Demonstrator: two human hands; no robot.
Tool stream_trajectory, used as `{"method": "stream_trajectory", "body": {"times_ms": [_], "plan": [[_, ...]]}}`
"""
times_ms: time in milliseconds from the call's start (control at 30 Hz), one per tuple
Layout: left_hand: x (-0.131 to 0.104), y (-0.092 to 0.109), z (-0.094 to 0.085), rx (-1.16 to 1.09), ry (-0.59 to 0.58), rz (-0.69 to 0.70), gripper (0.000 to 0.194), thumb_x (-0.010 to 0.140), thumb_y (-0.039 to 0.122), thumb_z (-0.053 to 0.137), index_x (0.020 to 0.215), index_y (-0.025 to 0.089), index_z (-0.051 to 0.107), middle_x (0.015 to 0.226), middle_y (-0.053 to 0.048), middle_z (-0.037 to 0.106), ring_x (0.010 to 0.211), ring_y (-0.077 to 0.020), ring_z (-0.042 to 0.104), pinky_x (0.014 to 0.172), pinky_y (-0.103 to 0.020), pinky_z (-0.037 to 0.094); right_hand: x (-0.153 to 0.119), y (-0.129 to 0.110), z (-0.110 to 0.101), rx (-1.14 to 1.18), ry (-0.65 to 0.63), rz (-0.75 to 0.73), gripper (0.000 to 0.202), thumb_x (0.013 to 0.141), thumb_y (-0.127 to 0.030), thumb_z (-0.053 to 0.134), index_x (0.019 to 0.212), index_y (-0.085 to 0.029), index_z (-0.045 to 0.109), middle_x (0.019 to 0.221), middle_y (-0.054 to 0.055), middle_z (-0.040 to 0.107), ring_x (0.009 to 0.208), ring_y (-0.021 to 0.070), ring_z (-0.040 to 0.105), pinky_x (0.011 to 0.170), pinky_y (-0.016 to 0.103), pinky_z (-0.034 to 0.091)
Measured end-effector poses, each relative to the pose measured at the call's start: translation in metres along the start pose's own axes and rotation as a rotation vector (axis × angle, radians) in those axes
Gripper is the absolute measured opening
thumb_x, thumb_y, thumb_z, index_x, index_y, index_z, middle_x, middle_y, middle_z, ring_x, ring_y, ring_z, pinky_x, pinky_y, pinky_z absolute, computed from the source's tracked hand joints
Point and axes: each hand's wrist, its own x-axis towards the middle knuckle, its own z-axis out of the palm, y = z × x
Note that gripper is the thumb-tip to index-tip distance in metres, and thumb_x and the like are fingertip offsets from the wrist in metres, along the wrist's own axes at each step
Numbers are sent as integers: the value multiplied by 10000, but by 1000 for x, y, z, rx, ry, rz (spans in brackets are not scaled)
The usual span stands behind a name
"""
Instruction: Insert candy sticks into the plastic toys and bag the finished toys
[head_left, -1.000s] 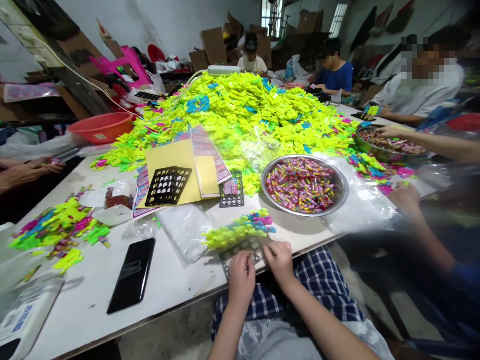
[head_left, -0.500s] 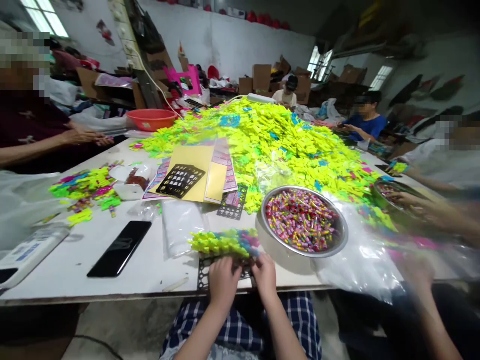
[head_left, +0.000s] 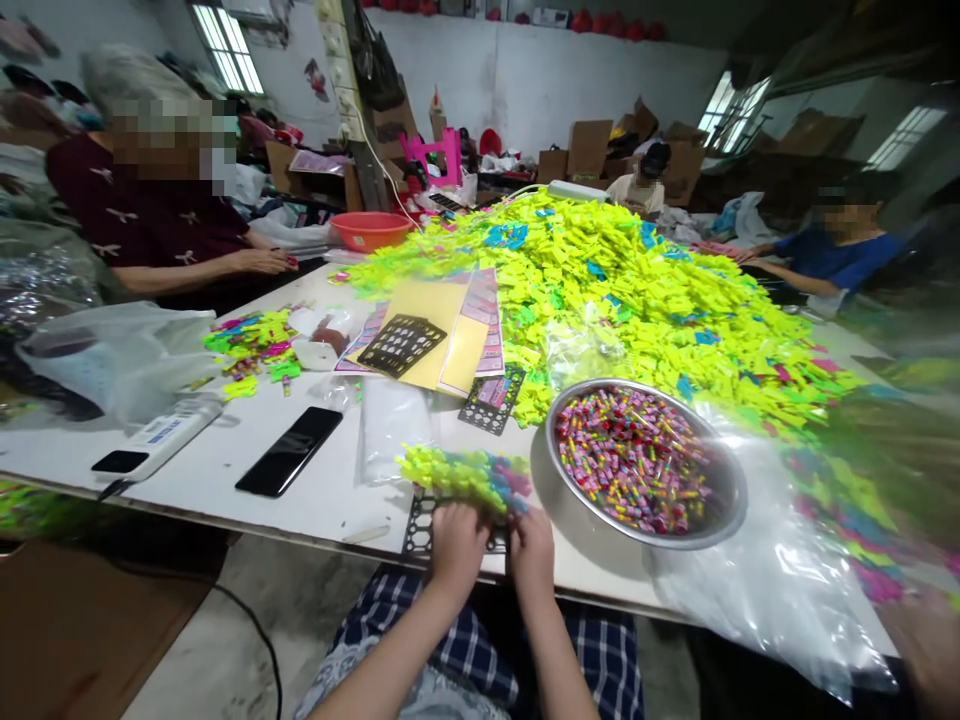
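Observation:
My left hand (head_left: 459, 542) rests on a black sheet with rows of holes (head_left: 421, 524) at the table's near edge, fingers curled inward. Close beside it, my right hand (head_left: 531, 548) lies with bent fingers at the sheet's right part. Just beyond the fingertips stands a tight cluster of small plastic pieces (head_left: 463, 474), yellow on the left, blue and pink on the right. Both hands look closed, but the fingertips are partly hidden, so what they pinch cannot be made out. A metal bowl (head_left: 739, 498) full of small pink, red and yellow tubes stands right of my right hand.
A large heap of yellow plastic pieces (head_left: 645, 270) fills the table's middle. To the left lie a black phone (head_left: 289, 452), a white device (head_left: 161, 440) and a clear bag (head_left: 394, 430). A plastic sheet (head_left: 780, 590) hangs over the right edge. Other people sit around the table.
The view has swung left, so the table's things sit further right in the picture. My hands stay at the black sheet and the plastic cluster, with little visible finger change.

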Motion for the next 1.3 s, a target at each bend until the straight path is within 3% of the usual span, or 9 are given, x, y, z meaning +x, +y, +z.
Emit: {"method": "stream_trajectory", "body": {"times_ms": [433,667,933,1067,1167,1233,1300], "plan": [[2,-1,-7,-8,-55,26,160,786,178,455,813,177,613,774,-60,624,823,-233,543,758,-360,315,6,-13,-6,-106,-8,28,308,748,-280,476,930,-478,624,733,82,656,746,288,590,592,454,418],[0,-6,-7,-36,-24,38,194,794,168,438,857,178,621,795,-60,629,836,-218,545,773,-349,324,9,-12,-4,-121,133,-23,359,662,-284,552,866,-579,581,666,64,641,749,336,588,530,492,415],[5,-6,-9,-6,-19,69,223,790,195,413,820,159,631,748,-81,640,792,-248,576,736,-390,385,20,-29,-11,-164,207,-38,273,661,-285,544,747,-535,615,620,50,635,675,311,605,503,455,436],[-8,-24,-4,-159,160,188,232,789,215,420,868,191,637,814,-80,674,788,-221,612,712,-364,465,9,-38,-19,-207,178,-17,271,679,-282,513,755,-510,636,601,12,644,581,298,607,457,435,455],[-20,-33,-26,-335,282,293,266,815,265,413,976,241,624,932,-62,681,862,-205,618,747,-351,492,2,-36,-41,-232,166,15,293,720,-280,451,802,-476,654,632,-11,663,586,288,620,479,435,484],[-24,-30,-54,-414,253,381,284,821,265,384,942,283,640,892,-43,690,851,-198,619,762,-357,488,13,-25,-65,-257,161,45,294,749,-281,429,833,-428,670,695,-6,682,644,274,635,540,423,503],[-27,-20,-83,-455,164,482,349,821,344,326,933,316,655,952,-50,678,934,-220,595,848,-412,455,40,-8,-93,-301,136,93,297,785,-276,412,888,-349,681,813,19,695,752,252,642,635,391,508]]}}
